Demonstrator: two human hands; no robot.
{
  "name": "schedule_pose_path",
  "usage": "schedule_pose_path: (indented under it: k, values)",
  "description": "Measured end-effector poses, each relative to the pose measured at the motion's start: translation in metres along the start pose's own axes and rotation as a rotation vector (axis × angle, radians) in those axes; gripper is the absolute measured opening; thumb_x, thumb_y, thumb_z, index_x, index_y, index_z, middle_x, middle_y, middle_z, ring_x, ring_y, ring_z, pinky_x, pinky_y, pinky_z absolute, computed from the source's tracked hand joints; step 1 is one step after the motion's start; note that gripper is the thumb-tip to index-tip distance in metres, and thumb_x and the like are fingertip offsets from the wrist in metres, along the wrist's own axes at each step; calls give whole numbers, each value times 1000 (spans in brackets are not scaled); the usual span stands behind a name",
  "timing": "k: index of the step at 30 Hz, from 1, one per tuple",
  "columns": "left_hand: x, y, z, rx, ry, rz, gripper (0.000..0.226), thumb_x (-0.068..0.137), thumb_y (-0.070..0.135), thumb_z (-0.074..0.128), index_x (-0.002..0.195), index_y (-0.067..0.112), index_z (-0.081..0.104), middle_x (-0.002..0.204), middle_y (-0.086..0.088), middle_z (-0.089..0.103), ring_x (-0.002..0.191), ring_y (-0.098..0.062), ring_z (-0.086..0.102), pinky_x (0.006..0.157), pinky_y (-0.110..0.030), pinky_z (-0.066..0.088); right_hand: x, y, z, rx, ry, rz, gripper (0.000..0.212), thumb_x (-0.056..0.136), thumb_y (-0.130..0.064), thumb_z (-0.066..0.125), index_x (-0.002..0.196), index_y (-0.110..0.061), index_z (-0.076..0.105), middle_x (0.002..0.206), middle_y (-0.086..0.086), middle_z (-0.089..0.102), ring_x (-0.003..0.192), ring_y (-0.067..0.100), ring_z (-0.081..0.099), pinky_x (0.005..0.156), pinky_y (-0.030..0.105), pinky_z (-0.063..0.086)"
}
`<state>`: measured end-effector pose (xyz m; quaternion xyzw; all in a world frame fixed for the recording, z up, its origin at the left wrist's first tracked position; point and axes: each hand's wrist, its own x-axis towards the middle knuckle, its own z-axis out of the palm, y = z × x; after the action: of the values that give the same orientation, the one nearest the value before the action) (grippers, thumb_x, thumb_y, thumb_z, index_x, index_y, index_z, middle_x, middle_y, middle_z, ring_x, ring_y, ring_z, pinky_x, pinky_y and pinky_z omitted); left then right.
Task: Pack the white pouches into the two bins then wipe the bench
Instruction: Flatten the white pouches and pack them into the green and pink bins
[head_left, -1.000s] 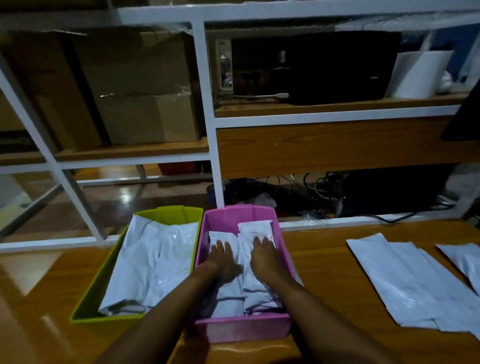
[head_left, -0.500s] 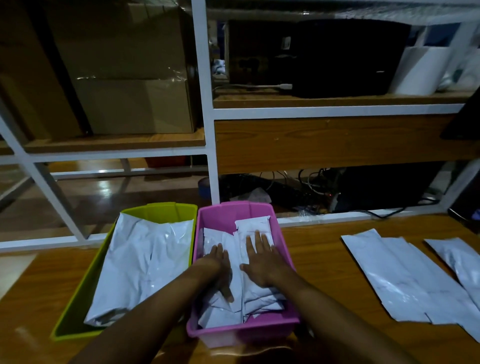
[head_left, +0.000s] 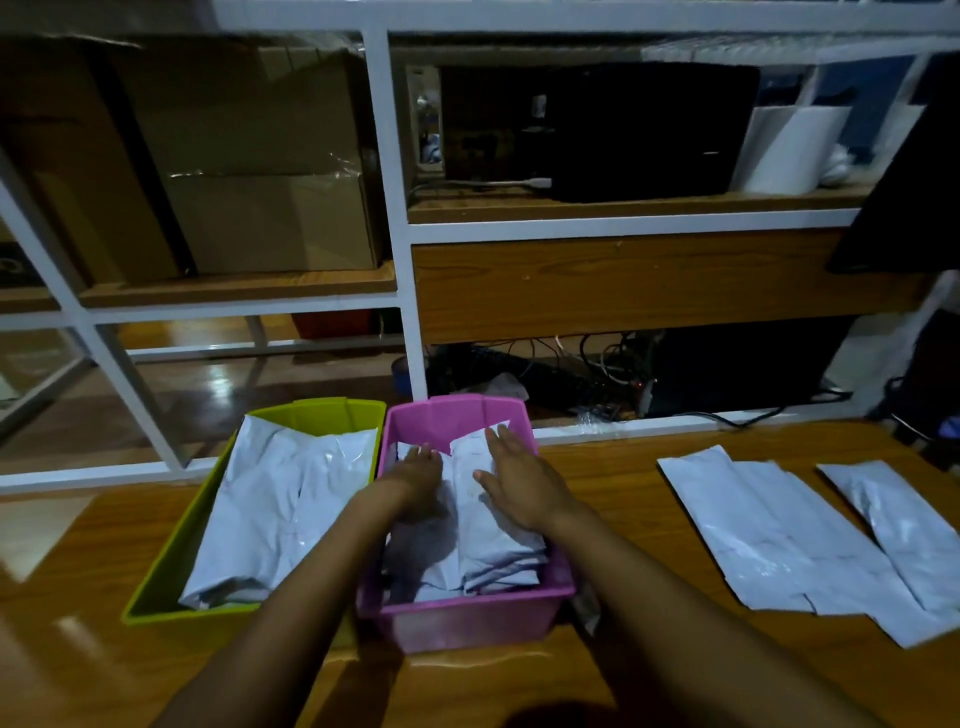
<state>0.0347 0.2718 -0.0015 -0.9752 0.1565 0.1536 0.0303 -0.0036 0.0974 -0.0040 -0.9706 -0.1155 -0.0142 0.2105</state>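
Note:
A pink bin stands on the wooden bench in front of me, holding folded white pouches. Both my hands are inside it. My left hand lies palm-down on the left stack, fingers flat. My right hand rests flat on the right stack, fingers spread. Neither hand grips anything. A lime green bin sits touching the pink one on its left and holds larger white pouches. More white pouches lie flat on the bench at the right.
A white metal shelf frame rises behind the bench, with cardboard boxes at the left and a black box at the right. Cables and dark gear lie under the lower shelf.
Both hands have slid toward the far end of the pink bin across the pouches. The camera view has shifted a little.

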Motion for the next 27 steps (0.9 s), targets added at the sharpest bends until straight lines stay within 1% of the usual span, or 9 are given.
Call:
schedule_pose_path:
  k: [3,7,9,11,13,17,20,22,27]
  values:
    - [-45,27,-20,-200,268,23,73,92,34,59,148,5,23,158,-15,21,147,-30,15,119,-43,17,-41,0,-29,67,145,-27,65,99,-38,45,153,-15,16,161,6,14,148,21,15,117,35,22]
    - [-104,92,-12,-484,602,83,67,95,31,57,150,7,27,157,-11,26,148,-25,16,116,-34,20,-123,15,-58,183,353,-33,58,99,-33,48,151,-22,24,160,0,20,146,16,20,110,24,20]
    - [-127,131,1,-608,720,108,61,95,27,58,148,10,33,156,-7,30,148,-21,18,115,-31,22,-165,31,-67,196,424,-19,56,98,-31,51,149,-21,30,158,0,26,144,16,26,108,22,22]
    - [-145,169,16,-675,785,134,57,94,25,60,145,11,39,153,-4,35,146,-18,21,113,-30,23,-203,50,-70,205,450,24,57,97,-33,51,149,-19,32,156,1,30,143,15,29,108,22,25]
    - [-157,200,32,-725,803,164,56,92,27,60,143,10,43,151,-4,40,144,-18,26,114,-33,26,-235,66,-70,198,463,53,57,95,-38,48,147,-20,35,155,1,33,141,16,32,107,24,28]
    - [-163,260,61,-746,701,224,61,90,38,53,145,14,40,151,-3,39,143,-15,27,113,-36,32,-291,108,-74,189,483,112,54,94,-41,44,143,-21,42,153,0,37,139,15,35,107,28,33]
    - [-158,293,71,-726,641,254,63,90,40,51,145,14,38,152,-3,37,145,-18,25,115,-36,28,-316,137,-81,177,488,173,51,93,-41,43,139,-18,48,151,0,40,138,17,35,108,34,37]
    - [-146,310,73,-716,621,264,63,90,40,51,146,15,39,153,-3,36,145,-19,25,115,-36,26,-321,157,-87,150,485,209,51,93,-40,43,137,-15,51,150,2,41,138,19,37,107,35,37]
    - [-98,346,74,-677,571,261,57,95,35,57,147,20,36,157,-2,28,146,-20,22,114,-37,23,-311,216,-96,136,468,302,49,94,-39,45,137,-15,51,150,2,41,138,20,36,107,38,39]
